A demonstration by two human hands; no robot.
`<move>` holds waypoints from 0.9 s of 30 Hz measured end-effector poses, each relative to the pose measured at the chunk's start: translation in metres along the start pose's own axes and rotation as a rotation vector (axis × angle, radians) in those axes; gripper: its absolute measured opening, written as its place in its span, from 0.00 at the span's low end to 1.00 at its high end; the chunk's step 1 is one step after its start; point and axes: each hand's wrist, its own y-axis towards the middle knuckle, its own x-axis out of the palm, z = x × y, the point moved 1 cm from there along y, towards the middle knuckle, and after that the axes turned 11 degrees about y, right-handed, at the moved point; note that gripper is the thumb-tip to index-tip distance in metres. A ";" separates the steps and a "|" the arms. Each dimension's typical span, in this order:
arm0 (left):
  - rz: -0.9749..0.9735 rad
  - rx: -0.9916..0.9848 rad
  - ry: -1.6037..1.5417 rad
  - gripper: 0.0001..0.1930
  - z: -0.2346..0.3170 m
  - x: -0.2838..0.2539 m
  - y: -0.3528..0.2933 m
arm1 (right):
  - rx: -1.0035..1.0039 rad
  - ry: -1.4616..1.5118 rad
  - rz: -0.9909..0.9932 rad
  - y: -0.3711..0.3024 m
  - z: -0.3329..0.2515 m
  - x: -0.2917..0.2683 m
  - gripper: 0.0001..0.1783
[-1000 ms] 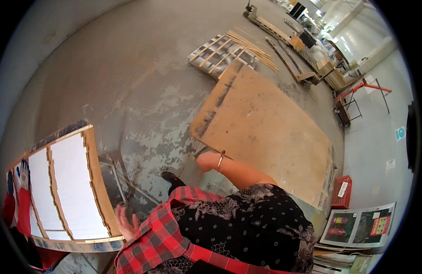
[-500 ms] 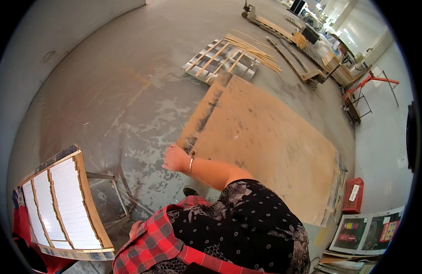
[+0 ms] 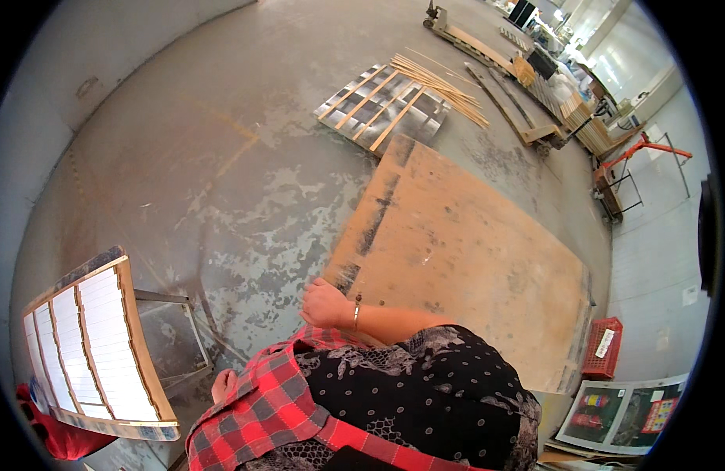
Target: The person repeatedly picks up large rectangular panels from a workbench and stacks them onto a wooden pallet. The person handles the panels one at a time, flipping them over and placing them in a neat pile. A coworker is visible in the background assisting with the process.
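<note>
A large brown board (image 3: 472,267), scuffed and dark-stained along its left side, reaches from beside me into the room. My right hand (image 3: 326,304), with a bracelet on its wrist, is closed at the board's near left corner and appears to grip the edge. Its fingertips are turned out of sight. Lower left, my left hand (image 3: 224,386) shows only in part past the red checked apron (image 3: 260,392); its fingers look curled, and what they may hold is hidden. Beyond the board's far end lies a grey-and-white panel (image 3: 355,98) with wooden slats across it.
At the left stands a wood-edged frame of white strips (image 3: 111,337) on a metal stand (image 3: 194,334). A red crate (image 3: 603,349) and a printed sheet (image 3: 617,420) are at the right. Farther back are pallet jacks (image 3: 535,129), loose slats (image 3: 449,94) and a red-armed metal rig (image 3: 645,145).
The board has shifted toward me and slightly right, uncovering more of the slatted panel. My right hand has come nearer along with its corner. The view has shifted a little.
</note>
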 end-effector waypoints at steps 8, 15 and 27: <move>0.008 -0.008 0.042 0.18 -0.021 -0.012 -0.001 | 0.035 0.009 0.016 -0.033 0.003 0.006 0.16; -0.112 0.018 0.125 0.17 -0.067 -0.022 0.037 | 0.020 -0.062 0.025 -0.045 -0.003 0.000 0.17; -0.448 0.514 0.494 0.18 0.062 -0.039 0.237 | 0.234 0.150 0.107 -0.028 0.002 -0.005 0.13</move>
